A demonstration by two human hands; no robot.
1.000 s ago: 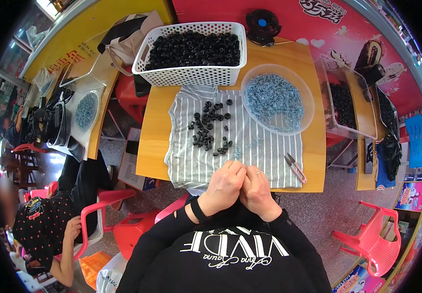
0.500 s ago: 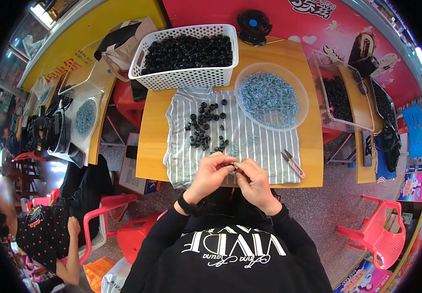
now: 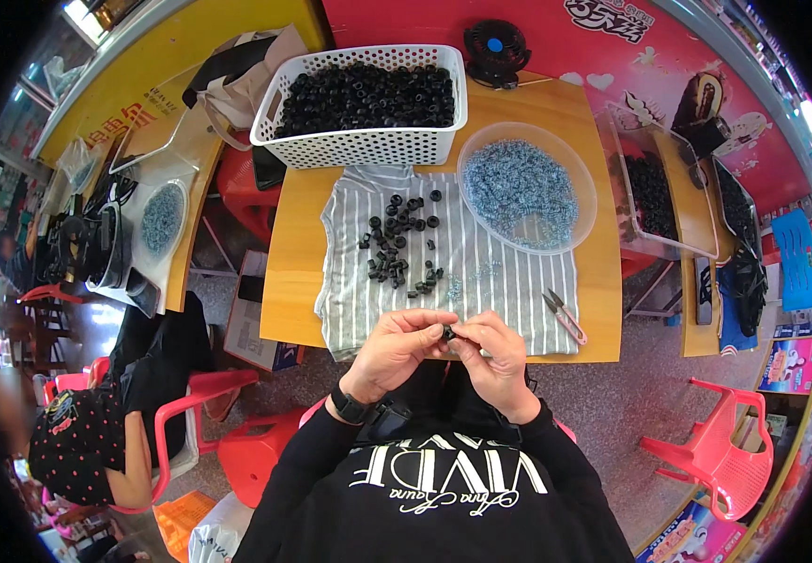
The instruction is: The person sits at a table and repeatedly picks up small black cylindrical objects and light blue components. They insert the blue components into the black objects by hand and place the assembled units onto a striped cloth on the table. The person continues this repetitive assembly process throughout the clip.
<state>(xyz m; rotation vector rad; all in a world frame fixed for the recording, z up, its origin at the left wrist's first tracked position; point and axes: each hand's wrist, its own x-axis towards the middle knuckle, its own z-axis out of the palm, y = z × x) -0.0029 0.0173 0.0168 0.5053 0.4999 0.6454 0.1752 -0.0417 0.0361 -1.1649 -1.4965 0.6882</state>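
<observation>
My left hand (image 3: 398, 347) and my right hand (image 3: 492, 361) meet over the near edge of a grey-and-white striped cloth (image 3: 500, 314). Pinched between both sets of fingertips is a small black ring-like piece (image 3: 449, 333); its details are too small to make out. Just beyond my hands lies a loose pile of similar black pieces (image 3: 390, 249). To the right of the pile, a few pale blue beads (image 3: 458, 284) are scattered on the cloth. A round clear bowl (image 3: 582, 239) full of blue beads (image 3: 523, 188) stands at the cloth's far right.
A white perforated basket (image 3: 368, 148) of black pieces stands at the back, a small black fan (image 3: 497, 52) beside it. Thread snips (image 3: 566, 316) with pink handles lie right of my hands. A red chair (image 3: 720, 446) is at right; a seated person (image 3: 87, 441) is at left.
Both hands have come slightly nearer to my body, still together. The black piece between the fingertips shows more clearly. My view has shifted a little.
</observation>
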